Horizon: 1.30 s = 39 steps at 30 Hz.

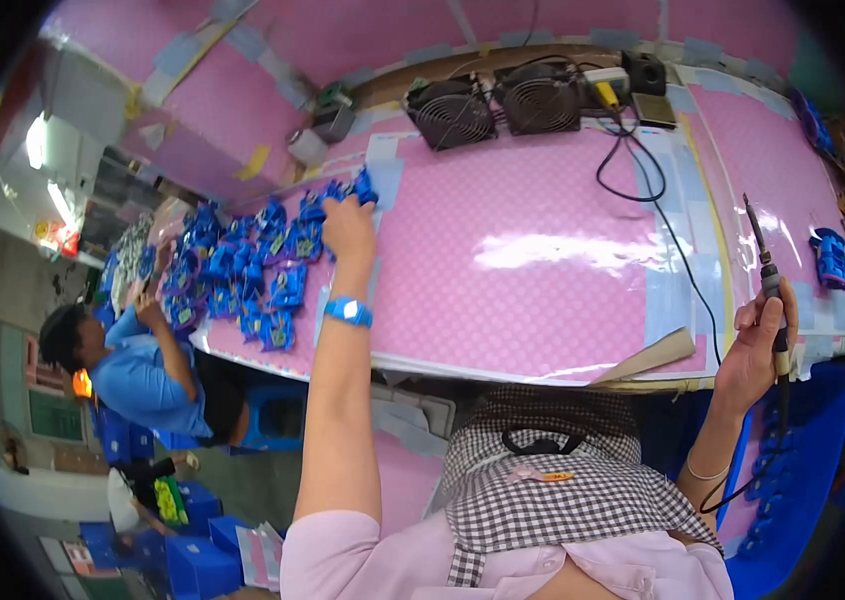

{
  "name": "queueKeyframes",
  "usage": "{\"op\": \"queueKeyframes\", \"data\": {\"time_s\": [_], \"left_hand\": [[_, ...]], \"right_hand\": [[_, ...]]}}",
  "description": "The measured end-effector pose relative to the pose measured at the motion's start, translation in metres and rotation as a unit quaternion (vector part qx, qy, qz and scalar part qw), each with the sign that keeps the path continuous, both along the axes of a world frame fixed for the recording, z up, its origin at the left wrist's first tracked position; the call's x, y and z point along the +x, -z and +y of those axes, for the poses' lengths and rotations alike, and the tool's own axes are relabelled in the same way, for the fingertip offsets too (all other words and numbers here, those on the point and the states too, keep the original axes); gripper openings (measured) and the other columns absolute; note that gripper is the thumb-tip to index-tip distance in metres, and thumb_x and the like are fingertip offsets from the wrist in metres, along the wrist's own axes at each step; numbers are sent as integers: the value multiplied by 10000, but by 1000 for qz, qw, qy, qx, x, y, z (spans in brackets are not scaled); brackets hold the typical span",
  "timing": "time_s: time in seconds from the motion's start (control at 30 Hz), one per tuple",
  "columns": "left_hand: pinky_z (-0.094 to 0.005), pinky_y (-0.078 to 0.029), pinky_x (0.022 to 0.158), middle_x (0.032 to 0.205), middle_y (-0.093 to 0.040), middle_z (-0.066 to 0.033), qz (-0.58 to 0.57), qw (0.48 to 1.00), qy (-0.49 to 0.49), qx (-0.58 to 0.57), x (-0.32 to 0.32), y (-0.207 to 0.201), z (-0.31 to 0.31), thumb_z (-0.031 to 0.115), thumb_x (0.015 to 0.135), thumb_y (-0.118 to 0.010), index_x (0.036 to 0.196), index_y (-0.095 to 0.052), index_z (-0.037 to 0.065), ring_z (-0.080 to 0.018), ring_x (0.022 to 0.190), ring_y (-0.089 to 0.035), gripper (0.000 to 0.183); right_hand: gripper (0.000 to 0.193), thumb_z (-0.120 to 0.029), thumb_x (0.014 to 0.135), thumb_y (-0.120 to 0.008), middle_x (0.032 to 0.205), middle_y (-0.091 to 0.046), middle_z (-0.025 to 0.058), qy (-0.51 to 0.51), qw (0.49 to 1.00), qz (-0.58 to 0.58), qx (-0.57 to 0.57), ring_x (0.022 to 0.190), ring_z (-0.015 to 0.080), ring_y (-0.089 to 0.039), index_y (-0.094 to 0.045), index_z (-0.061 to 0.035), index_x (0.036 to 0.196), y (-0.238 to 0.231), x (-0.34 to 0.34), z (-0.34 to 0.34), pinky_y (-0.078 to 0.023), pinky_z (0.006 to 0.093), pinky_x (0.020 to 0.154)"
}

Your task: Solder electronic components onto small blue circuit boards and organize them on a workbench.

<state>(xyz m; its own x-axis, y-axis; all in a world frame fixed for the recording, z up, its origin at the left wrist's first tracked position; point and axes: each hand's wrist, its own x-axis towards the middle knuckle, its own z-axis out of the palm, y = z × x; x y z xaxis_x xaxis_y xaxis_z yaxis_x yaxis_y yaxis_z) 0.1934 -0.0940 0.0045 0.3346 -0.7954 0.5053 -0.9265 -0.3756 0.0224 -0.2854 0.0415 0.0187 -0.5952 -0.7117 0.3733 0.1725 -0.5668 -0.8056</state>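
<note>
Black round fans (540,100) behind | left fingers (353,208) at blue plastic part (365,186), opening unclear | right fingers (772,312) grip dark soldering iron (770,280)

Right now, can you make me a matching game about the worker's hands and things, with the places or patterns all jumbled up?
1. Fans
2. Soldering iron
3. Apron
4. Left hand

A. At the blue parts
B. Checked, dark and white
C. In the right hand
D. At the back of the table

Right pairs: 1-D, 2-C, 3-B, 4-A
</note>
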Motion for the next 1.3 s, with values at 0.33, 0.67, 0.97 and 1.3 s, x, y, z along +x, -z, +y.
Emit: {"op": "queueKeyframes", "data": {"time_s": [0.33, 0.67, 0.97, 1.3], "left_hand": [[-439, -476, 694, 858, -611, -217, 3, 992, 126, -30, 4, 46, 83, 202, 908, -560, 1009, -662, -10, -387, 804, -593, 256], [-229, -243, 421, 444, -369, 5, 630, 720, 290, -23, 1, -14, 137, 403, 1036, -289, 870, -611, 20, -92, 380, -275, 526], [-276, -268, 573, 682, -358, 21, 924, 119, 363, 29, -115, -15, 174, 260, 963, -468, 682, -398, 144, -92, 561, -272, 312], [-305, -379, 527, 669, -522, -91, 464, 842, 274, -15, -198, 12, 138, 238, 815, -710, 739, -640, -17, -180, 586, -488, 275]], "right_hand": [[166, -167, 950, -570, 765, -572, 36, 399, 906, 140, 15, 620, 99, -495, -573, -44, 1062, 1, -103, -53, -423, 234, 591], [532, -84, 568, -798, 880, -575, 159, 468, 744, 409, 245, 850, 361, -566, -508, -85, 1014, 50, -241, -82, -445, 424, 758], [315, -9, 710, -732, 907, -624, 117, 149, 899, 388, 137, 725, 153, -611, -480, -37, 898, -6, -32, -60, -516, 288, 644], [265, -46, 762, -749, 761, -637, 109, -184, 847, 492, 81, 586, 126, -623, -490, -10, 801, -30, 94, -57, -486, 235, 511]]}}
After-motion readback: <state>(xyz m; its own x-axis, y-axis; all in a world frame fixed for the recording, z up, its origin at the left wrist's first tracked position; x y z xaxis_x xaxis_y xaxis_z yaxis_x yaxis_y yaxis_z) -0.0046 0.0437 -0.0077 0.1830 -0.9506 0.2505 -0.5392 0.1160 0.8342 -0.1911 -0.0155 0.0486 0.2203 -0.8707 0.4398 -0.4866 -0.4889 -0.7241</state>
